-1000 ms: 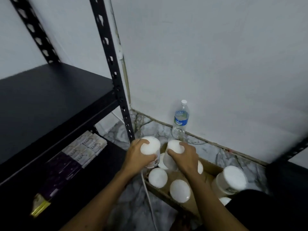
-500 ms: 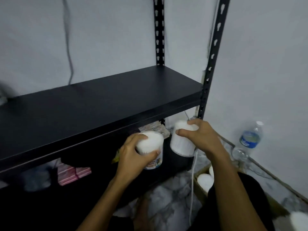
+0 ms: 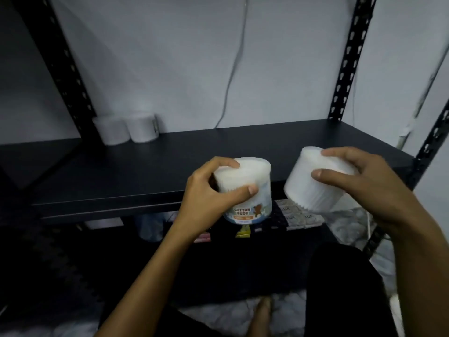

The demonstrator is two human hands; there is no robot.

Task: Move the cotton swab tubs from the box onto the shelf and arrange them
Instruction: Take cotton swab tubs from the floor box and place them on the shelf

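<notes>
My left hand (image 3: 206,190) grips a round cotton swab tub (image 3: 252,205) with a "Cotton Buds" label, held upright in front of the black shelf board (image 3: 170,161). A second tub (image 3: 306,188), plain white and tilted, is held by my right hand (image 3: 359,181) just right of the first. Both tubs hover at the shelf's front edge, touching nothing else. Two more tubs, the left one (image 3: 113,130) and the right one (image 3: 143,127), stand side by side at the shelf's back left. The box is out of view.
Black perforated uprights stand at the left (image 3: 63,66) and right (image 3: 345,59) of the shelf. A grey cable (image 3: 230,76) hangs down the wall. Soap packs (image 3: 298,215) lie on the lower shelf. My dark-clothed knee (image 3: 340,283) is at bottom right.
Both hands have lifted a tub each out of the box and carried them left and up to the shelf's front edge; the view swung from the box to the shelf.
</notes>
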